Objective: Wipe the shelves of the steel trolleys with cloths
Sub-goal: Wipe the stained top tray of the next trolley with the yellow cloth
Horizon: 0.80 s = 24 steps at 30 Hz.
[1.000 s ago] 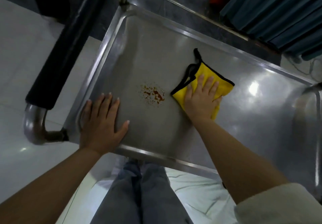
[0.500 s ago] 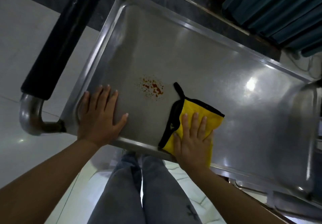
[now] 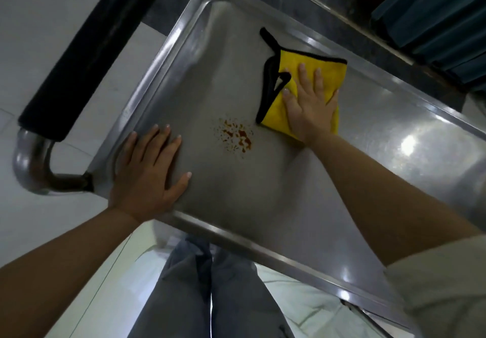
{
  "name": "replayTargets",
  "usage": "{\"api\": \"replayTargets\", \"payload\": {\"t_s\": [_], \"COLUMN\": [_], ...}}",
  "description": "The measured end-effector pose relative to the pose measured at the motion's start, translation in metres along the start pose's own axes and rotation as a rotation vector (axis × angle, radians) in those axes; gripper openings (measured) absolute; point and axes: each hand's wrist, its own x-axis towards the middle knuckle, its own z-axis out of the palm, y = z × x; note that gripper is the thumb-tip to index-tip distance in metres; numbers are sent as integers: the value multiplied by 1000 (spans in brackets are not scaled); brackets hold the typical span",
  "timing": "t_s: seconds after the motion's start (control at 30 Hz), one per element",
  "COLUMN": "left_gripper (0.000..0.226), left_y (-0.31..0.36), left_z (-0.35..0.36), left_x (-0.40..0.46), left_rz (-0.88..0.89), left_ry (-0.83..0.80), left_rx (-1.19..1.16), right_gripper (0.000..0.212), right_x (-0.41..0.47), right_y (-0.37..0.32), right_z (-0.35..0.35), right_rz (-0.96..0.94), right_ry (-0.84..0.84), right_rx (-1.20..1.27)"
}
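The yellow cloth (image 3: 313, 74) has been pushed from the near rim toward the far side of the steel shelf (image 3: 263, 201), pressed flat beneath the straight, spread fingers of the right hand (image 3: 311, 101). The orange-brown stain (image 3: 236, 136), unwiped, is seen between the hands. The left hand (image 3: 150, 172) remains flat, fingers straight, by the near corner.

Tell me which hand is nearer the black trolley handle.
Left. The left hand lies flat on the shelf corner beside the handle; the right hand presses the yellow cloth farther along the shelf.
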Motion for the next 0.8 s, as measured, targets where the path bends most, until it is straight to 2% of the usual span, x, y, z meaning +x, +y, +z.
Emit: {"api": "replayTargets", "payload": {"t_s": [0.13,0.27,0.4,0.57,0.73,0.8], "left_gripper": [72,74,75,73,71,74], "left_y": [-3,-3,-5,-10,-18,-21], "left_z": [-6,-9,-8,-7,-12,-13], "left_x": [5,5,5,9,24,28], "left_rz": [-7,-20,-24,-17,-33,-62], "left_ry": [8,-33,-59,-47,-17,-5], "left_rx": [-8,2,31,40,2,-39], "right_gripper": [53,53,56,68,63,59], "right_x": [-11,-90,-146,-77,6,5], "right_y": [-14,-28,-49,-78,-100,-102], "right_z": [1,19,48,52,38,35], "right_rz": [-108,-255,-311,-372,-165,-167], "right_ry": [-30,-64,-57,7,-8,-10], "right_rx": [-29,-51,-120,-280,-197,-200]}}
